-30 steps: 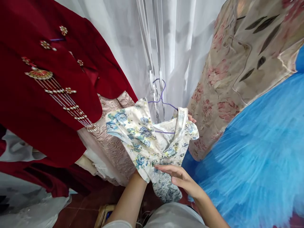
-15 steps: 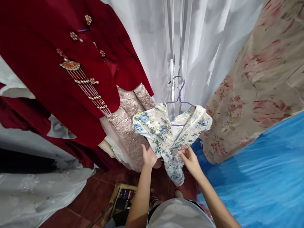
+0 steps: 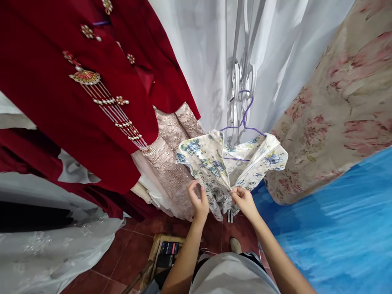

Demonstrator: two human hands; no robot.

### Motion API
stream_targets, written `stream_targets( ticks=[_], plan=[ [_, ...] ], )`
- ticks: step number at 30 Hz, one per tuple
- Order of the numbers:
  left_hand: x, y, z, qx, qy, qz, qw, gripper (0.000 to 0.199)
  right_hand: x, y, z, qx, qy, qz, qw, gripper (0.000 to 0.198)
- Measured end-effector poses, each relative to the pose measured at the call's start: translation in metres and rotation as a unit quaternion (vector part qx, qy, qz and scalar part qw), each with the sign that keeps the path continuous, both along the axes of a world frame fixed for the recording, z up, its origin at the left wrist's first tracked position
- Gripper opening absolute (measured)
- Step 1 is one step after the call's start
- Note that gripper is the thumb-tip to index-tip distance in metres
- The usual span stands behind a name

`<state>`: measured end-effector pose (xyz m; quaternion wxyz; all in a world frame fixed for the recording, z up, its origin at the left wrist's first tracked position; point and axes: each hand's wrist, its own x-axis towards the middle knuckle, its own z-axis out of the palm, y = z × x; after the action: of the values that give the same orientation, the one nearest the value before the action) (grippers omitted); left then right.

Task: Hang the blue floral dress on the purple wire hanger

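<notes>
Floral top (image 3: 210, 161) is pinched at the neckline (image 3: 227, 173) by the right hand (image 3: 243, 201); left hand (image 3: 199, 205) (half-open) alongside.

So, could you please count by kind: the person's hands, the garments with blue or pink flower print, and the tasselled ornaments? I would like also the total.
Hands: 2 (left hand, right hand)
Flower-print garments: 2 (blue-flowered garment, pink-flowered garment)
Tasselled ornaments: 1 (tasselled ornament on the red jacket)
Total: 5
</notes>
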<state>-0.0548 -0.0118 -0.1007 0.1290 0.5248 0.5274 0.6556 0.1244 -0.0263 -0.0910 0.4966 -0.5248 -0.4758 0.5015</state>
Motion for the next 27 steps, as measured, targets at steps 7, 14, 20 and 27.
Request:
stream_targets(
  ticks=[7, 14, 20, 27],
  plan=[
    [0.064, -0.015, -0.031, -0.09, 0.089, -0.237, 0.963, 0.021, 0.006, -0.016, 0.014, -0.017, 0.029, 0.034, 0.999, 0.029],
    [0.078, -0.018, -0.024, -0.081, 0.081, -0.207, 0.972, 0.016, 0.027, 0.008, 0.074, 0.026, 0.057, 0.013, 0.998, 0.024],
    [0.093, -0.04, -0.025, -0.099, 0.08, -0.164, 0.978, 0.024, 0.032, 0.057, 0.148, 0.111, 0.126, -0.03, 0.985, 0.024],
    [0.113, -0.051, -0.025, -0.102, 0.082, -0.171, 0.977, 0.024, 0.03, 0.066, 0.175, 0.153, 0.196, -0.048, 0.967, 0.025]
  ],
)
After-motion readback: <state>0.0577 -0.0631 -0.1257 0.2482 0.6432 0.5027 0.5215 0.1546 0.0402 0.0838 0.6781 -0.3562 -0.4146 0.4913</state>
